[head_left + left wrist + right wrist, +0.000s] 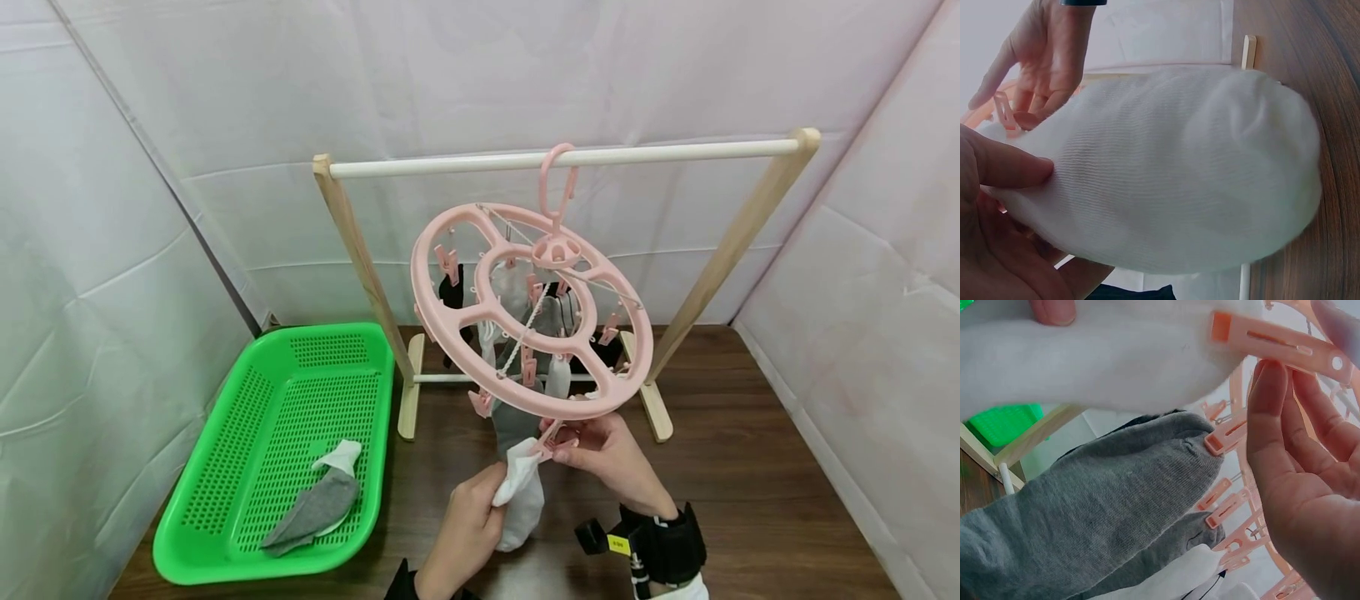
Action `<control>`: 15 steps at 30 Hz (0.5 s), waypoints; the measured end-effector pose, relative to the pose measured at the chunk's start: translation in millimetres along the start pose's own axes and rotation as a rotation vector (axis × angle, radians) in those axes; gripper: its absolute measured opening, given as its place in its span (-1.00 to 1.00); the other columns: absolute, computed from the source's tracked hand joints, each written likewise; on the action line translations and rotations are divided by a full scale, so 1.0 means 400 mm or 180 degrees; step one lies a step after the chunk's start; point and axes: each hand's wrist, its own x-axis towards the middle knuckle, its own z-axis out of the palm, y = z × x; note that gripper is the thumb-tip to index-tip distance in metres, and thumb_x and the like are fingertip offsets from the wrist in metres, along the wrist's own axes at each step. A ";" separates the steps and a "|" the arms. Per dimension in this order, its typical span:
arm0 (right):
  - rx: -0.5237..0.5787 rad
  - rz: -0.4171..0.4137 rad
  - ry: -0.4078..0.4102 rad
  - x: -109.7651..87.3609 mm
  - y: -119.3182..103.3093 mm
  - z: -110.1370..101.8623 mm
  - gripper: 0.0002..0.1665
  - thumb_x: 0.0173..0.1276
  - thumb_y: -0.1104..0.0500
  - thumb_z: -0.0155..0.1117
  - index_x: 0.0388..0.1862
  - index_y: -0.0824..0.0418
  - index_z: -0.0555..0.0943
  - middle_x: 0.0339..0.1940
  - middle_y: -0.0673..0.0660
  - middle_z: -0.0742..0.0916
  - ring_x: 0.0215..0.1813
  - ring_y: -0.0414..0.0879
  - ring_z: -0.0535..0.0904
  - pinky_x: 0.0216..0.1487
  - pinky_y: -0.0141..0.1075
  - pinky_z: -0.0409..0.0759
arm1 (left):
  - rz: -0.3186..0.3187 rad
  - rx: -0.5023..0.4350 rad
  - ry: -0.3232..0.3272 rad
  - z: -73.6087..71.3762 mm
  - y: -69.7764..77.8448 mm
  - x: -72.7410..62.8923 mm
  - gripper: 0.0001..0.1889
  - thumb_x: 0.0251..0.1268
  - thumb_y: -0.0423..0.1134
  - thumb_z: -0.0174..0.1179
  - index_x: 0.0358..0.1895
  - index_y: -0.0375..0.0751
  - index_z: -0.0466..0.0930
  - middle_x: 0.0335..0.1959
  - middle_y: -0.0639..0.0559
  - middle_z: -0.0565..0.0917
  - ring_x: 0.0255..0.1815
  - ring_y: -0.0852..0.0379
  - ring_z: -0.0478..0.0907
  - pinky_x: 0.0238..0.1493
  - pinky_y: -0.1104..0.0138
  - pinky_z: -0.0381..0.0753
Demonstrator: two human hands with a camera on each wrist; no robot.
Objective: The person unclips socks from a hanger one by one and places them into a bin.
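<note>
My left hand (467,523) pinches a white sock (521,500) between thumb and fingers near its upper end, with the rest hanging down. In the left wrist view the sock (1172,169) fills the middle. My right hand (617,460) holds a pink clothespin (552,446) at the near rim of a round pink drying hanger (457,337). In the right wrist view, the tip of this clothespin (1282,344) overlaps the sock's edge, with thumb and forefinger at its handles. A gray sock (1104,506) hangs from another clothespin just beyond.
The hanger hooks onto the white bar (450,166) of a wooden-legged rack (356,250). Several other socks hang from its clips. A green basket (270,358) stands at left, holding a gray and white sock (318,504). White curtains surround the brown table (757,467).
</note>
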 end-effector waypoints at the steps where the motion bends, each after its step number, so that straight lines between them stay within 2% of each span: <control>1: -0.0052 -0.0005 0.0029 0.002 0.000 0.000 -0.69 0.31 0.47 0.22 0.02 0.32 0.58 -0.14 0.17 0.69 -0.14 -0.11 0.65 -0.19 -0.32 0.60 | 0.0017 0.0007 0.0020 0.000 0.000 0.000 -0.67 0.04 -0.71 0.09 -0.38 -0.14 0.46 -0.46 0.15 0.49 -0.45 0.31 0.42 -0.42 0.48 0.43; 5: -0.0178 0.0020 0.0192 0.007 0.000 0.004 -0.72 0.25 0.44 0.32 -0.05 0.31 0.60 -0.17 0.21 0.69 -0.18 -0.11 0.65 -0.24 -0.34 0.58 | 0.0061 -0.0003 0.0079 0.001 -0.001 0.000 -0.66 -0.01 -0.72 0.09 -0.41 -0.14 0.44 -0.49 0.15 0.45 -0.48 0.31 0.38 -0.43 0.50 0.41; 7: -0.0192 -0.0083 0.0219 0.009 0.001 0.006 -0.71 0.25 0.44 0.32 -0.04 0.32 0.60 -0.19 0.19 0.70 -0.19 -0.10 0.65 -0.25 -0.34 0.58 | 0.0063 -0.0006 0.0098 0.001 -0.002 -0.001 -0.65 -0.02 -0.72 0.10 -0.42 -0.13 0.43 -0.49 0.15 0.46 -0.47 0.31 0.39 -0.43 0.49 0.41; 12: 0.0121 -0.0358 0.0342 0.009 0.004 0.012 -0.66 0.28 0.42 0.31 0.03 0.29 0.56 -0.20 0.13 0.73 -0.19 -0.08 0.68 -0.24 -0.33 0.60 | 0.0136 0.0032 0.0158 0.003 -0.007 -0.013 -0.64 -0.12 -0.73 0.13 -0.41 -0.14 0.47 -0.47 0.16 0.52 -0.44 0.32 0.45 -0.42 0.47 0.48; 15: 0.0222 -0.0404 0.0450 0.009 0.004 0.015 -0.65 0.28 0.37 0.33 0.05 0.27 0.57 -0.20 0.11 0.73 -0.17 -0.08 0.69 -0.22 -0.32 0.61 | 0.0184 0.0054 0.0199 0.005 -0.011 -0.019 -0.62 -0.18 -0.73 0.15 -0.41 -0.13 0.48 -0.47 0.16 0.54 -0.44 0.33 0.47 -0.43 0.47 0.48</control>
